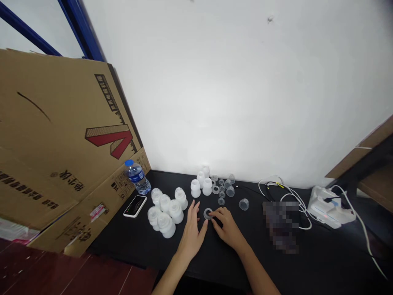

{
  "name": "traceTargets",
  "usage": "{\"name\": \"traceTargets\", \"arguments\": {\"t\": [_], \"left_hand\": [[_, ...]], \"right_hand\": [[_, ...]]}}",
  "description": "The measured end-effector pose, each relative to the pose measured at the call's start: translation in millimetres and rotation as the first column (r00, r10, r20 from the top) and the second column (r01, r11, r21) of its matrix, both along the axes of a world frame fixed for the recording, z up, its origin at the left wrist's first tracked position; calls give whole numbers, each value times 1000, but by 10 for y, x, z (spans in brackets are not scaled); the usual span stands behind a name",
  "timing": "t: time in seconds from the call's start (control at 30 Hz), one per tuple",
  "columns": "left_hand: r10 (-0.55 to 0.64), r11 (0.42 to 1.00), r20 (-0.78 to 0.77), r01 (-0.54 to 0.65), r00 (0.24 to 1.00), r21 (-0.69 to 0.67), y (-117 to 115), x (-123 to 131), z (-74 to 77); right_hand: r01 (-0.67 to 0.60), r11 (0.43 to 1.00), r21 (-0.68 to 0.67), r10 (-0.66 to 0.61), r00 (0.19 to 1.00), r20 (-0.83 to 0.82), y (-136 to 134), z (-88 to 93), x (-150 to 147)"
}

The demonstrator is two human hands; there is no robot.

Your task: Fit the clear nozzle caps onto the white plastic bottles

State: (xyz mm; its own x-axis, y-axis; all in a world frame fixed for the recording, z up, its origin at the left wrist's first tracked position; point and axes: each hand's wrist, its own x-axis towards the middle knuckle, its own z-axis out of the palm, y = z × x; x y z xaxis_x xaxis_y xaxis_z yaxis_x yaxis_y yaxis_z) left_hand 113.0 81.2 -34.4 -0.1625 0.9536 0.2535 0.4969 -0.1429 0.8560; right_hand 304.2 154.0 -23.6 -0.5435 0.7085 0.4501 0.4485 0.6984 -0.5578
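Note:
Both my hands rest on a black tabletop (196,262), close together. A grey translucent ring (208,213) lies between them. The fingertips of my right hand (226,228) press at its right edge, and I cannot tell whether they grip it. My left hand (192,235) lies flat with fingers apart, holding nothing. To its left stands a cluster of white plastic bottle bodies (167,211). Farther back are several more white bottle bodies (201,184), with small grey rings (215,189) and clear plastic caps (230,191) scattered among them.
A black phone (135,206) and a water bottle (137,177) stand by a leaning cardboard sheet (61,135). To the right lie a pixelated patch (281,226), white cables (291,200) and a white device (328,208). A white wall rises behind the table.

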Motion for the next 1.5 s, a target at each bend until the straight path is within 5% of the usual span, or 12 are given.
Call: {"name": "traceTargets", "arguments": {"t": [0.13,0.3,0.4,0.57,0.9,1.17,1.5], "left_hand": [[-65,997,-192,70,979,21,-3,4,83],[-109,994,-370,111,923,-16,-42,30,47],[-120,992,-405,125,907,-13,-51,29,42],[-118,987,-422,153,899,49,-13,-11,-20],[-86,985,-446,142,891,94,42,-57,-185],[-101,988,-442,142,891,60,27,-54,-130],[-116,987,-459,152,881,42,29,-58,-156]], "right_hand": [[-19,1000,-3,19,1000,-2,-1,-15,-7],[330,944,-6,-329,940,-86,168,-168,64],[424,905,32,-419,903,-99,219,-187,100],[335,937,103,-339,940,33,152,-114,49],[358,931,67,-364,921,142,161,-100,14],[340,939,56,-337,940,-59,136,-44,52],[332,943,31,-331,943,-36,125,-65,51]]}}
